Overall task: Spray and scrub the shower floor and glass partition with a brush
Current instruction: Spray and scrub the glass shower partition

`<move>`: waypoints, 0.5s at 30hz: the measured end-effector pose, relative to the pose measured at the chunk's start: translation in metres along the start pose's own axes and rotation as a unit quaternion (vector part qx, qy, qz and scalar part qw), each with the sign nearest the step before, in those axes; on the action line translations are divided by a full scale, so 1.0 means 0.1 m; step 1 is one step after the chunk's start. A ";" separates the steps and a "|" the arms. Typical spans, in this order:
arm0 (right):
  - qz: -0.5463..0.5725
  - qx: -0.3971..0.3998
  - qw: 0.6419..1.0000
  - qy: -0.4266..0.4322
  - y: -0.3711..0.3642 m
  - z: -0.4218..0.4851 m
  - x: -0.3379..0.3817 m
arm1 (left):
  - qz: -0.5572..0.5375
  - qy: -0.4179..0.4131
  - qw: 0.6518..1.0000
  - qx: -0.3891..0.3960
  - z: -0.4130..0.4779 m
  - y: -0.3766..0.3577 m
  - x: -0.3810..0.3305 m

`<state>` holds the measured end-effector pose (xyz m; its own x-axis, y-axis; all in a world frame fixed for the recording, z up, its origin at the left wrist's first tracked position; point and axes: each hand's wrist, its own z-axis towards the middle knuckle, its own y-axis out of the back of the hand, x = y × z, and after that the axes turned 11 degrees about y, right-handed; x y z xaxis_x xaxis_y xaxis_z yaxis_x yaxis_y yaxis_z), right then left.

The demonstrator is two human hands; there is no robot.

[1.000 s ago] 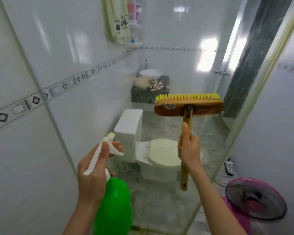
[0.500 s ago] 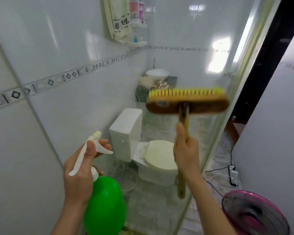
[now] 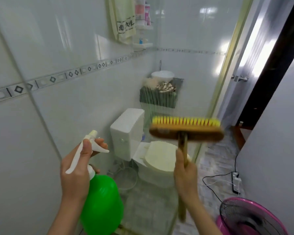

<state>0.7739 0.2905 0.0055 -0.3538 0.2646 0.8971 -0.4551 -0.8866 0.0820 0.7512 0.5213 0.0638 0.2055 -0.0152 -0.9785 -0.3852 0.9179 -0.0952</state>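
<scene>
My left hand (image 3: 76, 173) grips the white trigger head of a green spray bottle (image 3: 102, 206), held upright at the lower left. My right hand (image 3: 185, 177) grips the wooden handle of a scrub brush (image 3: 187, 129), whose yellow bristles point up against the glass partition (image 3: 159, 48) in front of me. The brush head is blurred. Streaks of liquid run down the glass above the brush. The tiled floor (image 3: 148, 200) shows through the lower glass.
Behind the glass stand a white toilet (image 3: 143, 146), a small sink on a dark counter (image 3: 161, 95), a hanging towel (image 3: 124, 19) and a shelf of bottles. A pink fan (image 3: 249, 217) and a power strip (image 3: 235, 182) with cables lie at the right.
The brush head has gone down the glass, then shifted right. Both hands moved a little lower and the view swung slightly to the right.
</scene>
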 end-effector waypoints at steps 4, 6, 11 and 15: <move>-0.035 0.063 0.995 -0.073 -0.02 -0.34 -0.32 | 0.001 0.008 1.000 -0.015 -0.05 0.02 0.01; -0.026 0.071 0.997 -0.035 -0.15 -0.08 0.01 | 0.012 0.008 1.000 -0.025 -0.09 0.03 0.00; -0.007 0.119 0.988 0.093 -0.48 0.49 0.53 | 0.026 0.011 0.998 -0.064 -0.26 0.15 0.03; -0.103 0.151 0.983 0.035 -0.37 -0.03 -0.26 | 0.033 0.019 0.995 -0.095 -0.41 0.35 0.11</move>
<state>0.7978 0.3176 -0.0222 -0.3402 0.4666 0.8164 -0.2643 -0.8807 0.3931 0.7036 0.5369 0.0420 0.1404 0.0242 -0.9898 -0.5608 0.8258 -0.0594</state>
